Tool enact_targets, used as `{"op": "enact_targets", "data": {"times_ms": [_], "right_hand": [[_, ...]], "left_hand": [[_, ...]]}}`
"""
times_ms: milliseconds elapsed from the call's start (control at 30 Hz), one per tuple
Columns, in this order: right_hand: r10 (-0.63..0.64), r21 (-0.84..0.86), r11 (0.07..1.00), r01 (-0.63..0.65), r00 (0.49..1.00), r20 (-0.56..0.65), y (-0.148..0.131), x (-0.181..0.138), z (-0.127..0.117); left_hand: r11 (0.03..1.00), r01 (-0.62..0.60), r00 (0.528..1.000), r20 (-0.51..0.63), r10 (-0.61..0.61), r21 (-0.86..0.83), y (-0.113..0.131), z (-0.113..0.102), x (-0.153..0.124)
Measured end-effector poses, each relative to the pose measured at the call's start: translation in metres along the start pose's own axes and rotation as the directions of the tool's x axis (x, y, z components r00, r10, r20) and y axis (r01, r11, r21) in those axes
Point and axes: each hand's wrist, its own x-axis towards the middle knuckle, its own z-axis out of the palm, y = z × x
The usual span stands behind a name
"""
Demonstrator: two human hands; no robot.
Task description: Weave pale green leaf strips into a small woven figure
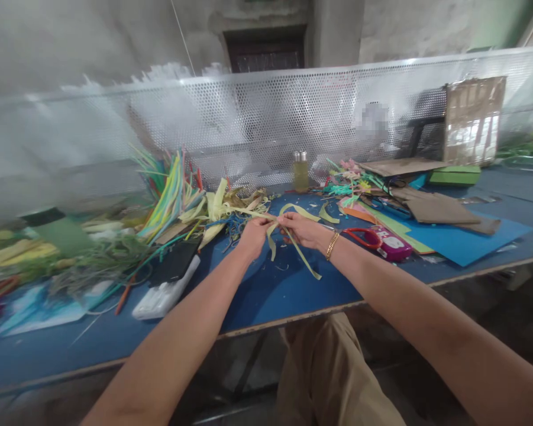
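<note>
Above the blue tabletop (pixel 275 296), my two hands meet at a bundle of pale green strips that look like corn husk. My left hand (pixel 256 235) has its fingers closed on the bundle from the left. Fingers pinched together, my right hand (pixel 305 231) grips it close beside, with a gold bracelet (pixel 332 245) on the wrist. One long corn husk strip (pixel 306 261) hangs down to the right, and another part curves up behind the right hand. Just left and behind lie more pale husks (pixel 216 204). The exact crossing of the strips is hidden by my fingers.
Bundled coloured stems (pixel 168 198), a black phone-like slab (pixel 175 260) and a white device (pixel 164 299) lie left. A lidded bottle (pixel 300 171) stands behind. Rightward are red-handled scissors (pixel 367 238), a purple case (pixel 394 244), blue sheets (pixel 465 245) and cardboard (pixel 443 208).
</note>
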Motion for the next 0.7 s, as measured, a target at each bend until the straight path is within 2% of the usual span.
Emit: {"op": "enact_targets", "data": {"times_ms": [133, 267, 333, 433, 500, 600, 700], "right_hand": [[-0.027, 0.038, 0.999, 0.026, 1.0, 0.012, -0.001, 0.003, 0.0], [0.037, 0.128, 0.991, -0.04, 0.999, 0.024, -0.005, 0.007, -0.002], [0.059, 0.171, 0.984, -0.053, 0.998, -0.03, -0.009, 0.007, -0.004], [0.022, 0.243, 0.97, 0.017, 0.988, -0.156, -0.015, 0.007, -0.007], [0.016, 0.287, 0.955, 0.072, 0.957, -0.29, -0.018, 0.009, -0.011], [0.052, 0.298, 0.947, 0.116, 0.864, -0.501, -0.019, 0.014, -0.021], [0.055, 0.26, 0.956, 0.138, 0.784, -0.619, -0.016, 0.022, -0.033]], "left_hand": [[0.991, 0.065, 0.997, -0.031, -0.069, -0.117, -0.001, 0.004, 0.001], [0.975, 0.095, 0.991, -0.071, -0.111, -0.202, -0.001, 0.004, 0.0], [0.965, 0.116, 0.991, -0.042, -0.129, -0.234, -0.002, 0.003, -0.001], [0.948, 0.164, 0.986, 0.007, -0.169, -0.272, -0.003, 0.0, -0.002], [0.932, 0.197, 0.979, 0.018, -0.201, -0.304, -0.003, -0.002, -0.002], [0.913, 0.239, 0.969, 0.024, -0.245, -0.33, -0.004, -0.004, -0.002], [0.898, 0.271, 0.961, 0.039, -0.275, -0.348, -0.003, -0.004, -0.002]]}}
